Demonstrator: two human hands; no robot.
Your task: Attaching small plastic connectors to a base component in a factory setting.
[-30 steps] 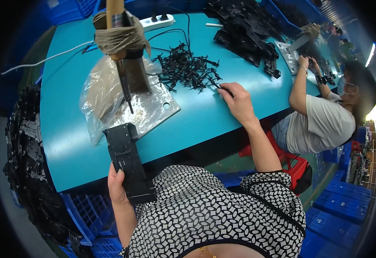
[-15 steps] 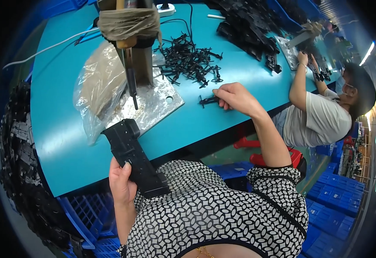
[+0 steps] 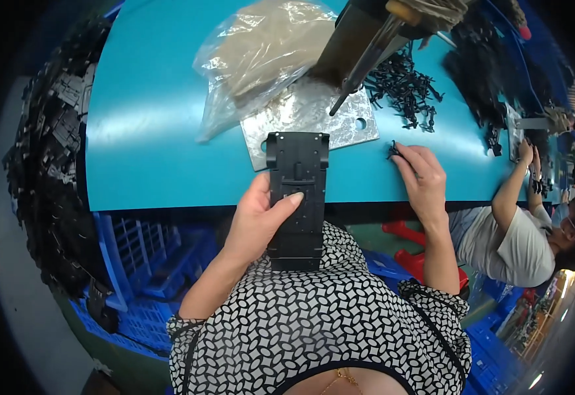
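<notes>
My left hand (image 3: 261,220) is closed around the side of a long black plastic chassis-like part (image 3: 307,217), thumb pressed on its face. That part stands nearly straight in front of me, its far end over the near edge of a shiny metal base plate (image 3: 300,108). A press with a thin dark rod (image 3: 350,85) rises above the plate. Off to the right, just over the table edge, my right hand (image 3: 425,184) pinches a small black plastic axle-like piece (image 3: 393,151) between thumb and fingers. My fingers hide most of that small piece.
A heap of similar small black pieces (image 3: 406,89) lies beyond my right hand on the blue-green table (image 3: 149,158). A clear plastic bag (image 3: 261,46) rests behind the plate. Black parts (image 3: 64,164) are piled at the left. A co-worker (image 3: 521,243) works at the right.
My view has turned, so the table appears shifted. The long black part has gone from tilted to nearly straight, closer to the plate. My right hand still pinches the small piece.
</notes>
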